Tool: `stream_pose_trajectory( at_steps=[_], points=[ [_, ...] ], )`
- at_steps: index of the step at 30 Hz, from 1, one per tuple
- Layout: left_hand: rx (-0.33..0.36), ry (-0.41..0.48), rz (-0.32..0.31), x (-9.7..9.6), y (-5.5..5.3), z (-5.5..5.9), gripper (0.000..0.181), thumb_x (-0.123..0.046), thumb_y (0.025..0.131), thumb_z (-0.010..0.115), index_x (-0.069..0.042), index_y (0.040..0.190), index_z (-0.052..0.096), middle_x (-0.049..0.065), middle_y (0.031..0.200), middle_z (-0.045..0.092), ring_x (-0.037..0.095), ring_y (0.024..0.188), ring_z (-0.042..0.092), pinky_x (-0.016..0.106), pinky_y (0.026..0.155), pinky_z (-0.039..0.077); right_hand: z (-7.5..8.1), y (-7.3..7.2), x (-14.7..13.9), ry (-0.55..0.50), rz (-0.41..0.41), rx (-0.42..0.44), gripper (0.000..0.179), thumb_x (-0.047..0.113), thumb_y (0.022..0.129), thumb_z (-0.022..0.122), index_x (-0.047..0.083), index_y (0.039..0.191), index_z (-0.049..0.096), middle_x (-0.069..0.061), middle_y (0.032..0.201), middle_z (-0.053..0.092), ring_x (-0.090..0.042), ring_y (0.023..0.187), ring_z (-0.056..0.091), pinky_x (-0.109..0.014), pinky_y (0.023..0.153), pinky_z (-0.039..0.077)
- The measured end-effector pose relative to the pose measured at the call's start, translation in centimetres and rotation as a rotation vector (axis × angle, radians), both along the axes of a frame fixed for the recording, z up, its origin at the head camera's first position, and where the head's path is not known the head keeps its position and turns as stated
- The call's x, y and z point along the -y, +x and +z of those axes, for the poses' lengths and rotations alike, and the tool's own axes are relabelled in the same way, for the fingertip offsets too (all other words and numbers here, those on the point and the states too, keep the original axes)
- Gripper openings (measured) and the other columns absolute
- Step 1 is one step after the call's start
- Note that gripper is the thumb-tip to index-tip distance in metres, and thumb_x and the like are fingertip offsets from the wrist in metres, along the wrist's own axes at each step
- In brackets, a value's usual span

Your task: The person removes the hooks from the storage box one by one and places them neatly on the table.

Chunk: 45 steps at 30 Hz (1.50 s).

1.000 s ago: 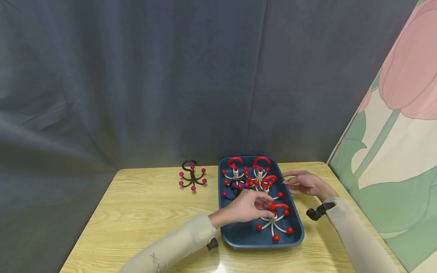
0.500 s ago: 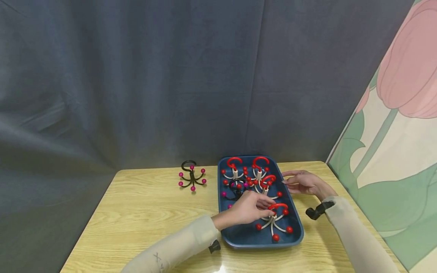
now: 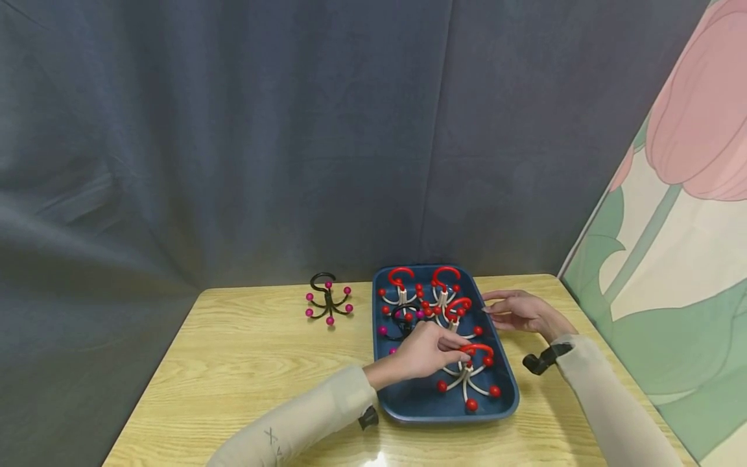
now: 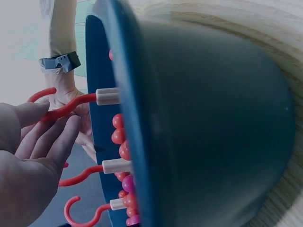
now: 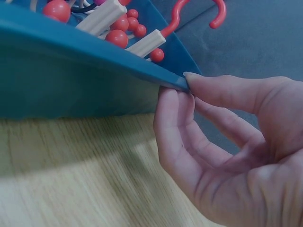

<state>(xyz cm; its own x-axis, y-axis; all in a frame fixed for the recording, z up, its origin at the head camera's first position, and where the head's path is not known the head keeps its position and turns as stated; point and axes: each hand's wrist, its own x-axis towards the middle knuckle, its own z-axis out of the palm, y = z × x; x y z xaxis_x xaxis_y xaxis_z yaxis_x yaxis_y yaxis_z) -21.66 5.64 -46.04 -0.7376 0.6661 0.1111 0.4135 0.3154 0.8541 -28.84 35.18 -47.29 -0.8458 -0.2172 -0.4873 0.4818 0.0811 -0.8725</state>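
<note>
In the head view a blue tray (image 3: 447, 416) holds several multi-arm hook hangers. My left hand (image 3: 425, 351) reaches over it and pinches the red hook of the nearest white hook hanger (image 3: 468, 376), whose arms end in red balls. The left wrist view shows thumb and fingers around that red hook (image 4: 71, 105). My right hand (image 3: 522, 312) is at the tray's right side. In the right wrist view its thumb and fingers pinch the tray rim (image 5: 173, 79). Part of a black hook hanger (image 3: 403, 327) with magenta balls is hidden behind the left hand.
Another black hook hanger (image 3: 329, 301) with magenta balls stands on the wooden table (image 3: 262, 363), left of the tray. More red-and-white hangers (image 3: 403, 297) fill the tray's far half. A dark curtain (image 3: 327, 143) rises behind; a flower-print panel (image 3: 688, 259) stands right.
The left hand's fingers have closed in on the red hook of the nearest hanger, which is barely displaced. The right hand has stayed at the tray rim.
</note>
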Motion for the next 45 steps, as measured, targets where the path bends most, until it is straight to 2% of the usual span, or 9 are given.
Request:
stream_pose_trajectory(
  at_steps=[6,9,12,19,26,30,32,38,45],
  points=[
    [0.013,0.001,0.0,0.0,0.0,0.2,0.022,-0.017,0.093,0.082,-0.01,0.113,0.083,0.0,0.097,0.084,-0.003,0.082,0.076,0.013,0.053,0.043,0.0,-0.2,-0.1,0.002,0.001,-0.003,0.049,0.002,0.104,0.061,0.0,0.151,0.049,-0.002,0.098,0.076,-0.015,0.088,0.074,-0.031,0.083,0.066],
    [0.038,0.004,0.01,0.0,0.0,0.3,0.021,-0.016,0.092,0.082,-0.009,0.112,0.084,0.0,0.096,0.084,-0.001,0.079,0.076,0.015,0.051,0.038,0.0,-0.2,-0.1,0.0,0.003,-0.003,0.05,0.002,0.104,0.061,0.0,0.152,0.048,-0.002,0.099,0.076,-0.015,0.088,0.075,-0.032,0.084,0.066],
    [0.054,0.01,0.015,0.1,0.1,0.2,0.021,-0.016,0.092,0.083,-0.008,0.111,0.084,-0.001,0.094,0.084,-0.005,0.074,0.072,0.016,0.05,0.037,0.0,-0.1,-0.1,-0.003,0.004,-0.004,0.051,0.002,0.103,0.061,-0.001,0.152,0.047,-0.003,0.1,0.077,-0.016,0.088,0.075,-0.032,0.084,0.066],
    [0.047,0.032,0.012,0.3,0.2,0.3,0.019,-0.016,0.092,0.083,-0.009,0.109,0.084,-0.001,0.093,0.084,-0.009,0.065,0.063,0.016,0.049,0.034,-0.1,-0.1,-0.1,-0.013,0.002,-0.004,0.047,0.001,0.103,0.061,0.0,0.149,0.05,-0.002,0.098,0.077,-0.015,0.088,0.075,-0.032,0.084,0.066],
    [0.05,0.073,0.012,0.6,0.3,0.6,0.022,-0.018,0.091,0.084,-0.01,0.111,0.084,0.002,0.096,0.084,-0.003,0.08,0.076,0.012,0.057,0.047,-0.1,0.0,0.0,-0.009,0.0,-0.007,0.045,0.001,0.103,0.061,0.002,0.147,0.053,-0.002,0.099,0.077,-0.015,0.089,0.075,-0.032,0.084,0.066],
    [0.049,0.096,0.039,0.8,0.3,1.0,0.024,-0.019,0.09,0.084,-0.01,0.112,0.084,0.003,0.099,0.084,-0.001,0.085,0.078,0.013,0.065,0.056,0.0,0.1,-0.1,-0.012,0.006,-0.01,0.043,0.001,0.103,0.062,0.003,0.146,0.056,-0.002,0.099,0.077,-0.015,0.09,0.075,-0.032,0.084,0.066],
    [0.05,0.104,0.056,0.9,0.4,1.3,0.024,-0.02,0.09,0.085,-0.011,0.112,0.084,0.002,0.101,0.084,-0.004,0.084,0.076,0.013,0.068,0.057,0.0,0.1,-0.1,-0.016,0.01,-0.01,0.042,0.001,0.103,0.061,0.003,0.145,0.057,-0.002,0.099,0.077,-0.015,0.089,0.075,-0.031,0.083,0.066],
    [0.085,0.144,0.078,1.4,0.5,2.6,0.025,-0.022,0.089,0.085,-0.012,0.113,0.084,0.001,0.096,0.084,0.0,0.079,0.077,0.015,0.061,0.053,0.0,0.1,-0.2,-0.029,0.018,-0.007,0.045,0.0,0.103,0.06,0.001,0.147,0.054,-0.003,0.099,0.077,-0.015,0.09,0.075,-0.032,0.085,0.066],
    [0.082,0.223,0.059,2.8,0.1,4.3,0.03,-0.024,0.092,0.084,-0.012,0.119,0.082,0.004,0.106,0.083,0.001,0.087,0.078,0.019,0.072,0.061,-0.2,0.0,-0.3,-0.032,0.041,-0.015,0.047,0.001,0.103,0.061,0.002,0.149,0.053,-0.001,0.099,0.076,-0.014,0.089,0.074,-0.03,0.083,0.065]
  ],
)
